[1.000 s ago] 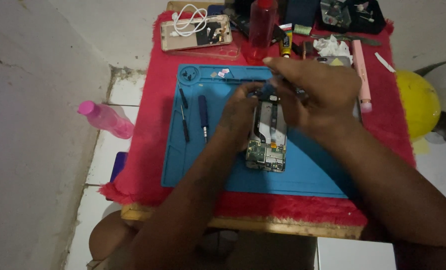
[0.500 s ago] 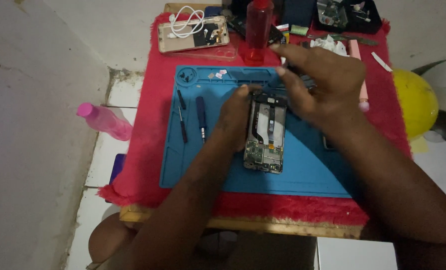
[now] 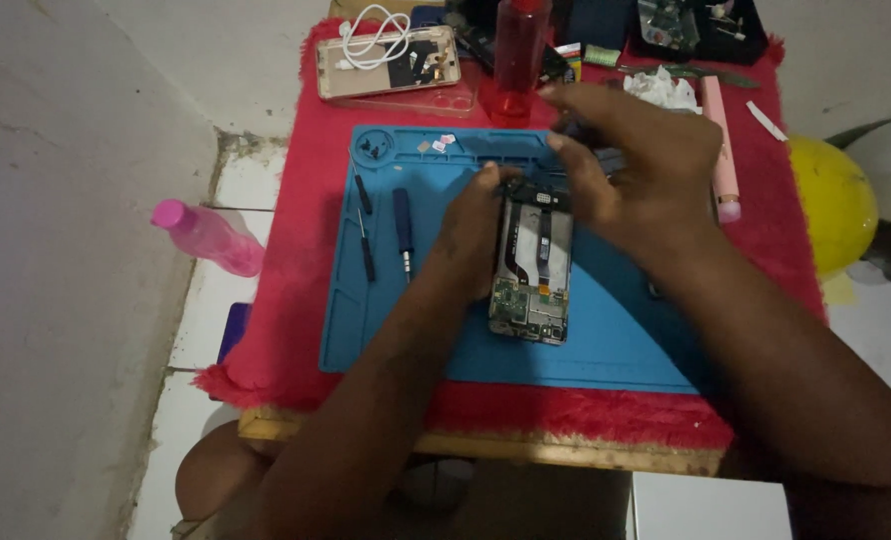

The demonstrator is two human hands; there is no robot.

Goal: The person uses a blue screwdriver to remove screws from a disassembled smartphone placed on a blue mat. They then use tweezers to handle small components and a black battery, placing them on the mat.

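My left hand (image 3: 476, 225) holds a narrow grip on the left edge of the opened phone (image 3: 533, 262), fingers pressed to its side to steady it; my right hand (image 3: 631, 165) hovers over the phone's top end with thumb and fingertips pinched close, though I cannot tell whether anything sits between them; the phone lies flat, back off and boards showing, near the middle of the blue mat (image 3: 626, 340). To do this well, I judge the left hand should keep the frame pinned flat while the right works lightly at the top edge, with no twisting; two screwdrivers (image 3: 403, 222) lie just left of the phone on the mat; small loose parts (image 3: 438, 145) rest near the mat's top rim; the red cloth (image 3: 306, 250) covers the table; a red bottle (image 3: 519, 50) stands beyond.
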